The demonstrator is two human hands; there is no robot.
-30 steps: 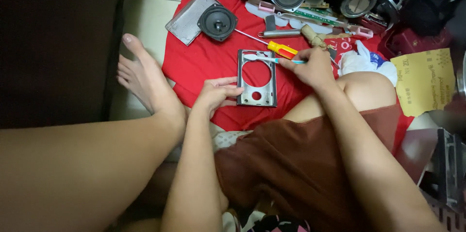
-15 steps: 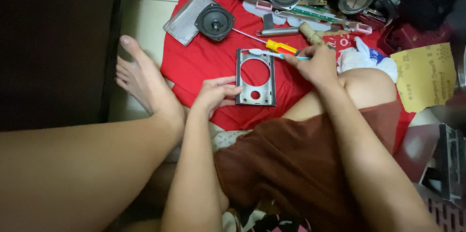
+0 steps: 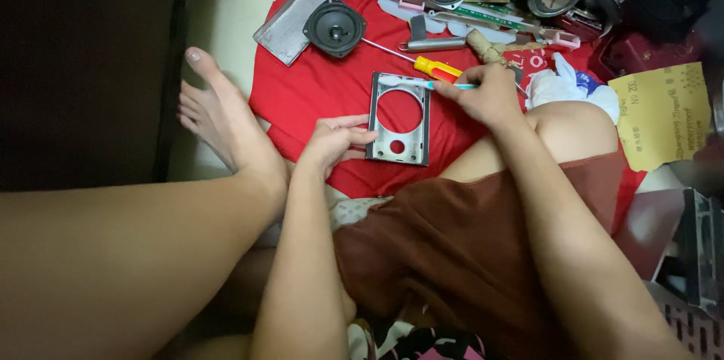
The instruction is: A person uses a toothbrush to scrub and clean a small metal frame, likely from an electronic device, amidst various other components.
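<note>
Metal speaker plate (image 3: 399, 120) lies flat on the red cloth (image 3: 317, 92). Her left hand (image 3: 334, 143) pinches its lower left edge; the right hand (image 3: 486, 92) grips a thin blue-tipped tool (image 3: 445, 85) at its top edge. Just beyond lies a yellow-handled screwdriver (image 3: 436, 67), then a loose speaker (image 3: 334, 28).
</note>
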